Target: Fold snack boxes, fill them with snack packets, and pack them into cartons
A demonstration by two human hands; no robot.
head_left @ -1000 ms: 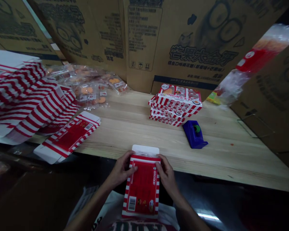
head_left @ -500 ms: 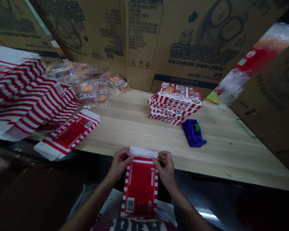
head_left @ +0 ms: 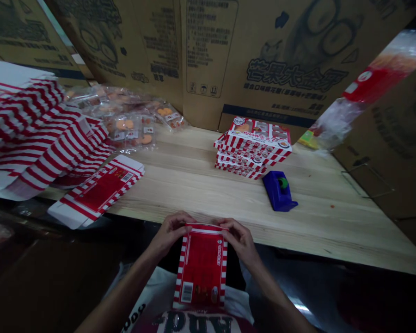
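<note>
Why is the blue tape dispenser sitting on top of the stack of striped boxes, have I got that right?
Not quite: the blue tape dispenser isn't on the stack of striped boxes. It stands on the wooden table, just right of the stack, as the head view shows.

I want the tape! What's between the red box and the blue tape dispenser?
In the head view, the right hand, then bare wooden table.
</note>
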